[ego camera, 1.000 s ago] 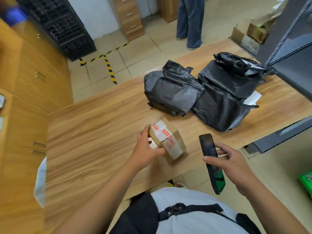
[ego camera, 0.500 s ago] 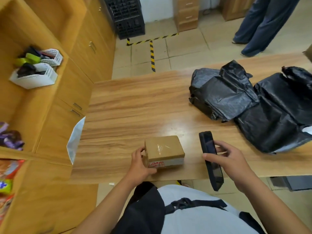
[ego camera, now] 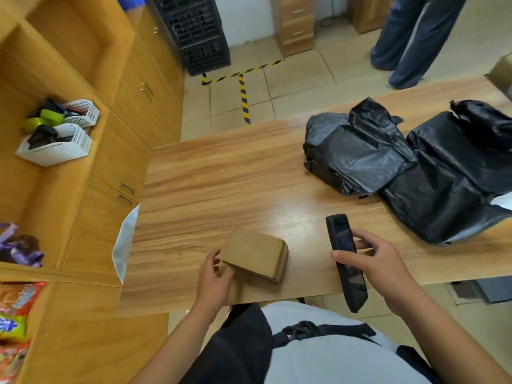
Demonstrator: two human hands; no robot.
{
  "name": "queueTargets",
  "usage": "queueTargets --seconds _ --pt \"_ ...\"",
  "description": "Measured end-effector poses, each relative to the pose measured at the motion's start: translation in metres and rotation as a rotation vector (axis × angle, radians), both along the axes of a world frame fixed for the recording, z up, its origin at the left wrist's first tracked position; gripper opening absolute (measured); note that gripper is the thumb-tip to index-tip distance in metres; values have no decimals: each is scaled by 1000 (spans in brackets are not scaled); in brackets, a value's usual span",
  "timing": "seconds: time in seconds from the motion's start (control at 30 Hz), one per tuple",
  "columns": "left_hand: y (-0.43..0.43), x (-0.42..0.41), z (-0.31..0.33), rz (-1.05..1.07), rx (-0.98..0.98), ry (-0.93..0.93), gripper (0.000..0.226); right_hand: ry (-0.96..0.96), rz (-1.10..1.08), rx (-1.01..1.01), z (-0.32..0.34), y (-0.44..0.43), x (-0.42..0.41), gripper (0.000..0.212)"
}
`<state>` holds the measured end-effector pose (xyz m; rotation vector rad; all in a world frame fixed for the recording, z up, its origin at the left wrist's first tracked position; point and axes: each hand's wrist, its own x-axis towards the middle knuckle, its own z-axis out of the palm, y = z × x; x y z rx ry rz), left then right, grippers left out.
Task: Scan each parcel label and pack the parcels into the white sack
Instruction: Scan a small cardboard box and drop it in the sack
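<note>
A small brown cardboard parcel (ego camera: 256,254) is tilted up on its edge near the front of the wooden table (ego camera: 221,184). My left hand (ego camera: 214,281) grips its left end. My right hand (ego camera: 379,266) holds a black handheld scanner (ego camera: 345,256) just right of the parcel, screen side up. Two parcels wrapped in black plastic (ego camera: 357,151) (ego camera: 454,178) lie at the right of the table. A strip of the white sack (ego camera: 124,239) shows at the table's left edge; the rest is hidden below.
Wooden cabinets and shelves (ego camera: 83,162) line the left, with white baskets (ego camera: 58,145) and snack packets (ego camera: 13,314). A black crate (ego camera: 194,31) stands on the tiled floor behind. A person's legs (ego camera: 410,40) are beyond the table at the back right.
My left hand has turned the cardboard parcel over, so the red-printed tape no longer shows, and tilted it up. The view swung left. My right hand kept the scanner beside it.
</note>
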<state>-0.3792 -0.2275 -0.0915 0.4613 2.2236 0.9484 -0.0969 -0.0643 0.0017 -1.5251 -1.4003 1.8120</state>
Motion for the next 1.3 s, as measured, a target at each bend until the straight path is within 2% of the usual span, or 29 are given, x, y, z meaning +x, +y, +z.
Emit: queueTargets --seconds 0.07,0.13,0.2,0.33,0.47,0.57,0.67,0.83,1.03,1.1,1.2,1.3 --pt "8 -1 9 122 -3 64 41 4 -32 -12 -3 -3 6 65" --pt "19 1 21 158 -18 93 36 23 -66 -30 -4 -6 10 58" --pt "32 5 35 40 -86 171 43 25 -70 -37 -6 -8 15 57" --pt "76 17 59 -269 -344 274 82 30 -83 -46 -9 -12 17 61" --pt "118 23 60 -474 -388 344 79 46 -77 -22 -7 -11 15 60" --pt "132 30 57 -495 -390 405 79 68 -81 -18 -4 -11 16 47" --pt "127 42 54 -511 -409 482 92 76 -85 0 -3 -14 18 37" --pt "102 51 44 -435 -430 508 101 63 -107 -14 -10 -17 26 38" --pt "87 41 49 -343 -352 409 98 47 -108 -15 -15 -15 27 50" --pt "82 33 49 -324 -270 287 98 35 -89 -18 -17 -16 26 55" --pt "71 21 52 -330 -133 68 97 31 -62 -25 -18 -18 24 52" --pt "61 12 57 -363 -90 -58 91 2 -12 -38 -21 -19 22 58"
